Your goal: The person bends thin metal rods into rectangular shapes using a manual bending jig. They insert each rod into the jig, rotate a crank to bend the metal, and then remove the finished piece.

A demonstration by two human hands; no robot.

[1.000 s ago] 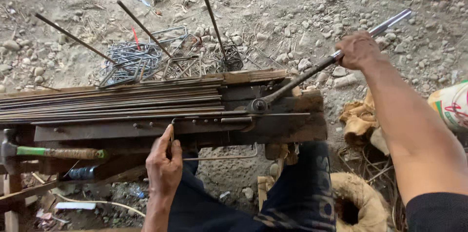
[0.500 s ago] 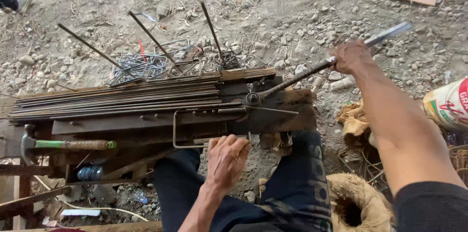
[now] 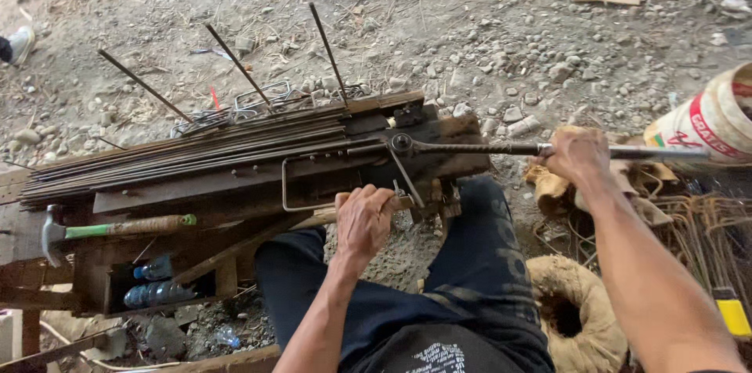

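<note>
- The right hand [image 3: 578, 155] is closed round the long ribbed steel lever bar [image 3: 501, 149], which pivots at a round bolt on the dark rusty steel bending plate [image 3: 329, 165] of the rough wooden desk [image 3: 47, 263].
- The left hand [image 3: 364, 220] is curled tight over the near end of the thin grey steel rod bent into a rectangular loop [image 3: 286, 185], which lies flat against the plate just left of the pivot.
- Risk, as I judge it: the left hand sits just beside the pivot, so a swinging lever could pinch the fingers.
- The rod could spring out of the pins if the grip loosens; it looks smooth and thin.
- A bundle of straight, dull, rusty rods [image 3: 180, 157] rests loose along the desk's far edge and could roll off onto the stony ground [image 3: 486, 36].
- The green-handled hammer with a steel head [image 3: 110, 228] lies near the front edge, its head overhanging.
</note>
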